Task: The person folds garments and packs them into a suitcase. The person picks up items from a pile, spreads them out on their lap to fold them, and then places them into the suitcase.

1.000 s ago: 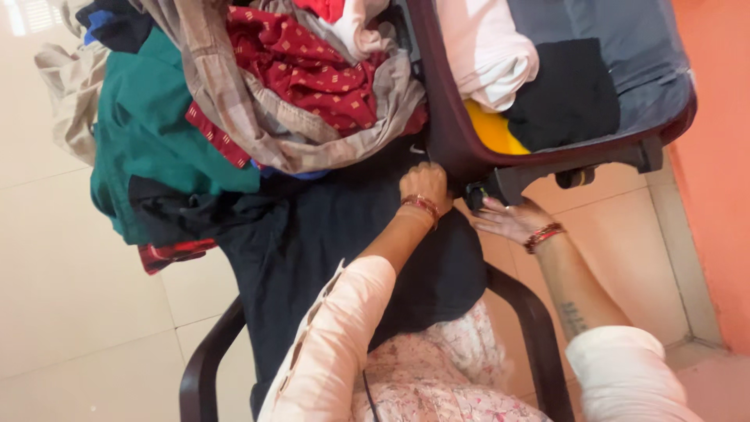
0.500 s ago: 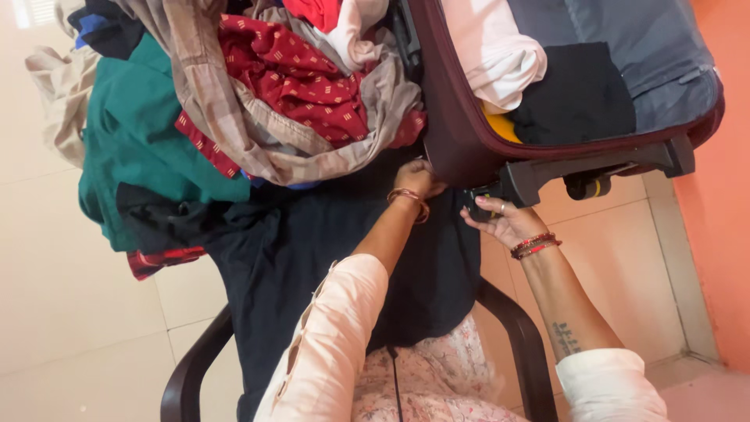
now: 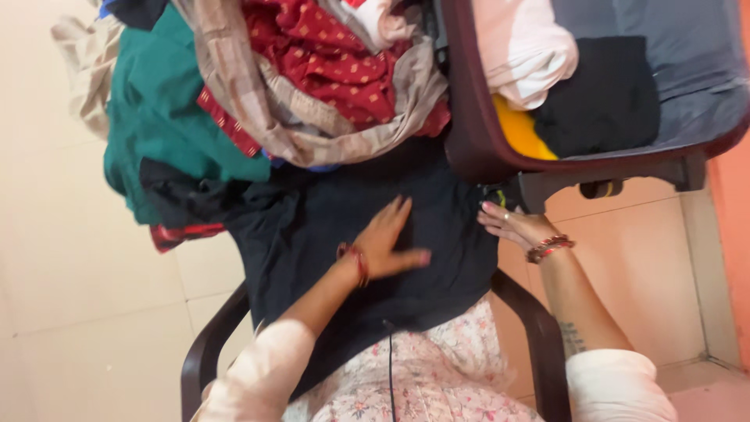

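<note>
A dark navy cotton garment lies spread across the person's lap and the dark brown plastic armchair, mostly flattened but not yet folded. The left hand rests flat on its middle, fingers splayed and gripping nothing. The right hand sits at the garment's right edge, fingers loosely extended; whether they pinch the cloth I cannot tell. A heap of unsorted clothes, with a teal garment and a red patterned fabric, waits just beyond. The open maroon suitcase beside it already holds a few folded pieces, so most sorting appears left.
</note>
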